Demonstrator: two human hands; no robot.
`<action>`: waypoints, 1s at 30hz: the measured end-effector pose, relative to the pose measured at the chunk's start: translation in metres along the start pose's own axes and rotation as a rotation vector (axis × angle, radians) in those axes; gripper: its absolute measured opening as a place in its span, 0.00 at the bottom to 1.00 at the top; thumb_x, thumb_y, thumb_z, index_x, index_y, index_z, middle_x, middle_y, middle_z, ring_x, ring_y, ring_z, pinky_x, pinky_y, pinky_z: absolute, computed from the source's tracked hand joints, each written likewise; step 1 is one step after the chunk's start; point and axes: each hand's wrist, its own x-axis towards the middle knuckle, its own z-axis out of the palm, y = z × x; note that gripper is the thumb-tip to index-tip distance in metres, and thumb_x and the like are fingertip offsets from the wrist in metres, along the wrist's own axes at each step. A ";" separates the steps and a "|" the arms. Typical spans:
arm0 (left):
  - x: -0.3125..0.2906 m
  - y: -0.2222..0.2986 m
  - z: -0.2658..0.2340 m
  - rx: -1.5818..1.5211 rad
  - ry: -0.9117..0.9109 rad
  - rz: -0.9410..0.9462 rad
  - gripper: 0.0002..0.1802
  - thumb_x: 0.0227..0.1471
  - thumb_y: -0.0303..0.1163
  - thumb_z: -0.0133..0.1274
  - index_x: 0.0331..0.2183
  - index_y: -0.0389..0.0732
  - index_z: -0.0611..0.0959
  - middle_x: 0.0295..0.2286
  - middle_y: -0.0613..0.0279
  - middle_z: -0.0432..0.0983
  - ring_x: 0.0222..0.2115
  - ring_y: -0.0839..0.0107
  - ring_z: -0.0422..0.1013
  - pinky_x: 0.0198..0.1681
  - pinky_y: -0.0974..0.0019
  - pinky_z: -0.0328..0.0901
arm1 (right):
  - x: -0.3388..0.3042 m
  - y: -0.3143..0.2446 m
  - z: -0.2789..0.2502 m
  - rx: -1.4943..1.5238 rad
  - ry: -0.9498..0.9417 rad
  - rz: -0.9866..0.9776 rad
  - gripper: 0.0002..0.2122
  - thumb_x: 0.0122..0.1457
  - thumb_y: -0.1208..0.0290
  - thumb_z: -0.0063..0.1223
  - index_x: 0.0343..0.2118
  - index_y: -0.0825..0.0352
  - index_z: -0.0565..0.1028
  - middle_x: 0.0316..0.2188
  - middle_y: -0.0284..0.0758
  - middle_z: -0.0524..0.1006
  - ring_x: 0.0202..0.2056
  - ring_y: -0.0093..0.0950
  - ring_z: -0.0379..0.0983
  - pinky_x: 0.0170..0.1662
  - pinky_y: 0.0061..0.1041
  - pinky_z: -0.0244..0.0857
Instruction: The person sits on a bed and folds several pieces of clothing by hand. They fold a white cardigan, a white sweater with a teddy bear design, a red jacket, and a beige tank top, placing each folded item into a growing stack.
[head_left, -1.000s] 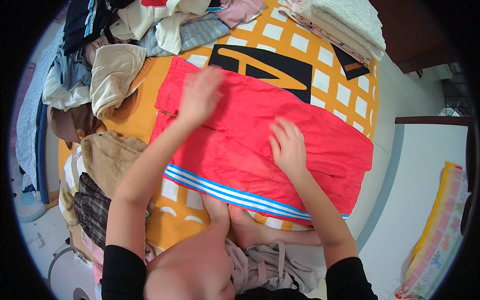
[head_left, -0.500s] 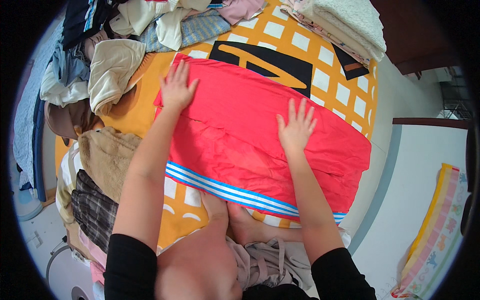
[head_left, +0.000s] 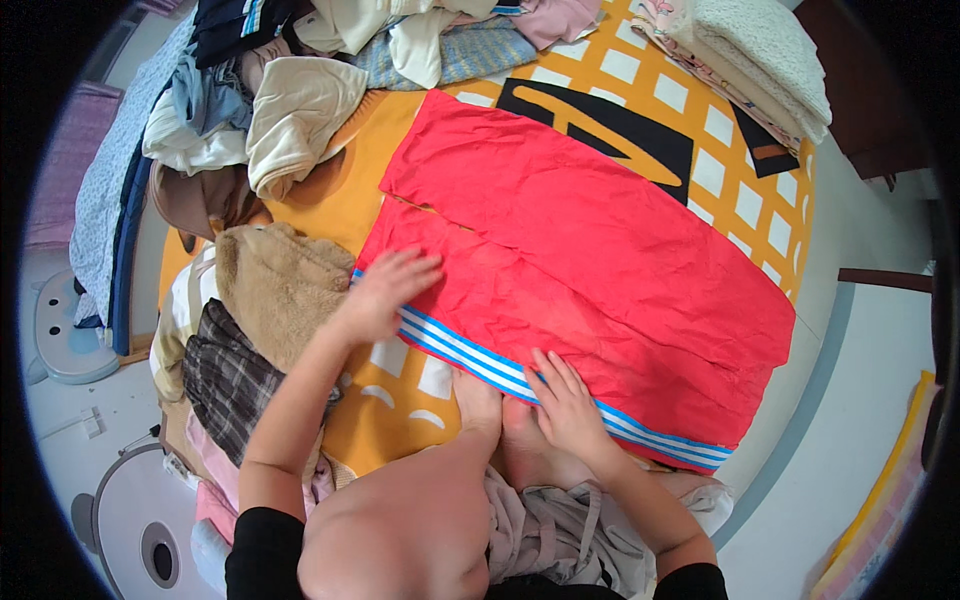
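Note:
A red garment [head_left: 590, 260] with a white-and-blue striped band [head_left: 480, 357] along its near edge lies spread in front of me, lightly creased. A small slit shows toward its left end; I cannot tell what kind of garment it is. My left hand [head_left: 378, 300] is over the near left corner, fingers apart and slightly blurred, holding nothing. Flat on the striped edge near the middle rests my right hand [head_left: 568, 405], its fingers stretched out over the red cloth.
Beneath lies an orange-and-white checked bedcover [head_left: 748, 205]. A heap of clothes [head_left: 300, 105] is at the far left, with a fuzzy tan garment [head_left: 285, 285] and dark plaid cloth [head_left: 235, 375] nearer. Folded blankets [head_left: 750, 60] sit far right. My bare legs [head_left: 420, 500] are in front.
Both hands have come back toward me across the red garment, from its far part to its near striped edge. The view has shifted, so the scene appears further right.

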 end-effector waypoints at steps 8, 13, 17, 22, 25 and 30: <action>-0.022 0.007 0.027 0.208 0.060 -0.210 0.41 0.33 0.19 0.51 0.54 0.48 0.69 0.58 0.65 0.58 0.60 0.60 0.52 0.60 0.44 0.44 | -0.004 0.005 0.026 -0.122 0.109 0.054 0.25 0.49 0.75 0.46 0.54 0.68 0.66 0.58 0.43 0.61 0.60 0.39 0.56 0.60 0.38 0.51; -0.019 -0.008 -0.034 0.187 -0.175 -0.405 0.17 0.32 0.22 0.53 0.30 0.44 0.83 0.32 0.58 0.78 0.37 0.56 0.73 0.40 0.58 0.67 | 0.000 -0.013 -0.026 0.288 -0.092 0.242 0.14 0.53 0.74 0.47 0.44 0.67 0.74 0.43 0.42 0.75 0.46 0.36 0.72 0.48 0.31 0.64; 0.015 -0.045 -0.122 -0.214 -0.339 -0.223 0.15 0.35 0.24 0.60 0.33 0.41 0.83 0.27 0.55 0.78 0.30 0.65 0.74 0.34 0.65 0.67 | 0.021 0.017 -0.127 0.497 -0.304 0.186 0.09 0.56 0.70 0.48 0.36 0.68 0.75 0.34 0.40 0.77 0.36 0.32 0.74 0.39 0.32 0.65; 0.105 -0.094 -0.127 -1.027 0.324 -0.308 0.13 0.50 0.32 0.58 0.37 0.37 0.81 0.32 0.64 0.78 0.31 0.78 0.73 0.37 0.74 0.67 | 0.095 0.086 -0.184 0.912 0.145 0.589 0.11 0.62 0.67 0.45 0.35 0.69 0.75 0.33 0.33 0.77 0.33 0.22 0.73 0.38 0.22 0.66; 0.160 -0.124 -0.087 -1.200 0.402 -0.519 0.16 0.51 0.36 0.58 0.38 0.36 0.81 0.31 0.65 0.78 0.29 0.77 0.72 0.34 0.73 0.68 | 0.139 0.128 -0.171 0.708 0.119 0.635 0.12 0.62 0.66 0.46 0.36 0.70 0.75 0.31 0.34 0.77 0.32 0.24 0.73 0.37 0.23 0.67; 0.191 -0.149 -0.040 -0.572 0.606 -0.709 0.17 0.48 0.43 0.59 0.31 0.37 0.84 0.24 0.62 0.78 0.24 0.77 0.72 0.30 0.70 0.66 | 0.169 0.172 -0.136 0.369 0.087 0.660 0.14 0.61 0.62 0.49 0.33 0.71 0.77 0.30 0.37 0.78 0.30 0.27 0.73 0.37 0.24 0.65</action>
